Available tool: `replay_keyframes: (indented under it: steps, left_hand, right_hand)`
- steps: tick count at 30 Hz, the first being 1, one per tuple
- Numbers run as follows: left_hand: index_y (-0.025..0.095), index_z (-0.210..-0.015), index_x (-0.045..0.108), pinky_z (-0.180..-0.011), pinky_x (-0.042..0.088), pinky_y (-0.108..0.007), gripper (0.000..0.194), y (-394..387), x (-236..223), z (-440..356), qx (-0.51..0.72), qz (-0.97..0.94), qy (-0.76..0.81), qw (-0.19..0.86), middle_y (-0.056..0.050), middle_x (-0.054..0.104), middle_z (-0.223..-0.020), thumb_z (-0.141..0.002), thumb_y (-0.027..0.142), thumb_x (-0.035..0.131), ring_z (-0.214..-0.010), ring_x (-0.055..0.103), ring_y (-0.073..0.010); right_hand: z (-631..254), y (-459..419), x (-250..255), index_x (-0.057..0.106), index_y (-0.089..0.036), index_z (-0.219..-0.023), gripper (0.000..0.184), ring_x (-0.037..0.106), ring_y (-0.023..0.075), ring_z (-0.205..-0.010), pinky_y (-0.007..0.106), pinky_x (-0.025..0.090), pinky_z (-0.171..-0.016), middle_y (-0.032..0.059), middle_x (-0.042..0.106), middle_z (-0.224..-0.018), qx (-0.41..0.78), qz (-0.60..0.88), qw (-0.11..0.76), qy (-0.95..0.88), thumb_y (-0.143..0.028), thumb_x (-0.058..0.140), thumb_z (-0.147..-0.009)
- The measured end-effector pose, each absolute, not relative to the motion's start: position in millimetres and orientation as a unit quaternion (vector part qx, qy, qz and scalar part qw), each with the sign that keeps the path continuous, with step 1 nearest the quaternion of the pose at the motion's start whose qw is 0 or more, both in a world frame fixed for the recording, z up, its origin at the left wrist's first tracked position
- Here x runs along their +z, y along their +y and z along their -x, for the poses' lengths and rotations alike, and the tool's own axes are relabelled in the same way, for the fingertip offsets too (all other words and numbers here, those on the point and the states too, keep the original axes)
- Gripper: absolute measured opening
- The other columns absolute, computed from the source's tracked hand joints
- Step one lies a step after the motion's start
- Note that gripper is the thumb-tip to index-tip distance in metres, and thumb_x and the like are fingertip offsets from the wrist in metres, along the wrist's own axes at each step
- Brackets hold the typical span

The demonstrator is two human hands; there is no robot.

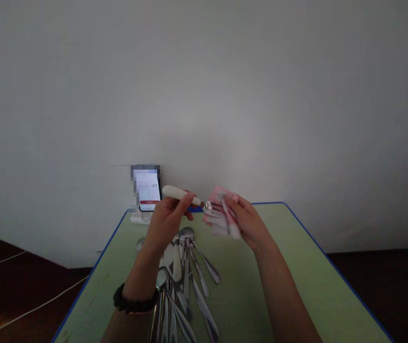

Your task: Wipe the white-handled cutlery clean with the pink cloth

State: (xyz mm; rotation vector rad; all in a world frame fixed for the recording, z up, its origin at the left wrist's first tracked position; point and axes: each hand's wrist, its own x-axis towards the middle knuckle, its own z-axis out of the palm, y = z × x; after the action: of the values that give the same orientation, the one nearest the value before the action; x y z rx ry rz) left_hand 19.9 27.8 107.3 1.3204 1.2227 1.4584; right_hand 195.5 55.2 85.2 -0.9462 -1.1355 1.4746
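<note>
While both hands are up at frame centre, hand count: 2, one person's, left and right.
Held fork: 1, white-handled fork (197, 202), at frame centre, up off the table.
Fork direction: handle end to upper left, tines to lower right; long axis slants gently down across the frame.
Left hand (170, 216): thumb and fingers closed around the fork's white handle; black wristband (134, 300), 1.
Right hand (249, 221): thumb and fingers pinched together on the cloth.
Pink-and-white cloth (221, 227): 1, folded, just right of centre; tines overlap it in view, contact can't tell.
Cutlery pile (186, 276): 1, lower centre of frame; piece total can't tell, overlapped and partly behind left arm. Spoon bowls at least 2; fork tines (139, 244) 1 set at its left; white handle (177, 267) 1.
Phone (149, 188): 1, screen lit, left of centre, upright on white stand (138, 218), 1.
Table (239, 286): 1, light green top, blue edge, lower frame.
</note>
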Motion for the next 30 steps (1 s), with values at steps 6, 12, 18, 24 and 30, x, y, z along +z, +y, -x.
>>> replay_keyframes:
  steps: [6, 12, 18, 24, 30]
  left_hand:
    - [0.012, -0.086, 0.064, -0.058, 0.049, -0.024, 0.037, 34, 110, -12, 0.542, -0.540, 0.498, 0.409, -0.005, 0.068, -0.074, -0.076, 0.048, 0.058, -0.059, 0.060, -0.0129]
    - [0.015, -0.083, 0.063, -0.062, 0.049, -0.024, 0.030, 32, 113, -15, 0.515, -0.574, 0.490, 0.407, -0.002, 0.066, -0.070, -0.079, 0.043, 0.055, -0.064, 0.061, -0.0143]
    - [0.017, -0.081, 0.062, -0.055, 0.047, -0.021, 0.025, 24, 124, -20, 0.522, -0.589, 0.477, 0.390, 0.001, 0.063, -0.064, -0.079, 0.041, 0.056, -0.059, 0.059, -0.0121]
    - [0.017, -0.086, 0.063, -0.062, 0.051, -0.024, 0.026, 12, 133, -25, 0.552, -0.577, 0.456, 0.394, -0.002, 0.067, -0.075, -0.075, 0.040, 0.061, -0.067, 0.063, -0.0155]
    - [0.016, -0.090, 0.061, -0.071, 0.050, -0.027, 0.024, 11, 137, -30, 0.633, -0.505, 0.425, 0.404, -0.003, 0.068, -0.077, -0.074, 0.033, 0.064, -0.074, 0.064, -0.0163]
  right_hand:
    - [-191, 65, 84, 0.059, -0.019, -0.091, 0.034, 0.054, 0.0135, -0.066, 0.024, 0.045, -0.062, 0.0012, 0.062, -0.076, 0.581, 0.425, 0.544, -0.432, -0.046, 0.062, -0.071]
    - [-195, 49, 105, 0.056, -0.021, -0.113, 0.046, 0.056, 0.0168, -0.082, 0.028, 0.046, -0.072, 0.0046, 0.062, -0.094, 0.604, 0.367, 0.422, -0.567, -0.042, 0.061, -0.073]
    - [-203, 34, 121, 0.046, -0.029, -0.126, 0.067, 0.054, 0.0205, -0.101, 0.034, 0.043, -0.086, 0.0047, 0.056, -0.117, 0.538, 0.352, 0.332, -0.690, -0.019, 0.070, -0.064]
    - [-204, 36, 130, 0.054, -0.023, -0.112, 0.039, 0.058, 0.0156, -0.082, 0.026, 0.046, -0.069, 0.0029, 0.064, -0.098, 0.558, 0.357, 0.406, -0.630, -0.025, 0.061, -0.074]
    - [-205, 39, 132, 0.057, -0.020, -0.110, 0.032, 0.056, 0.0160, -0.094, 0.029, 0.042, -0.083, 0.0029, 0.063, -0.105, 0.515, 0.371, 0.440, -0.635, -0.029, 0.051, -0.080]
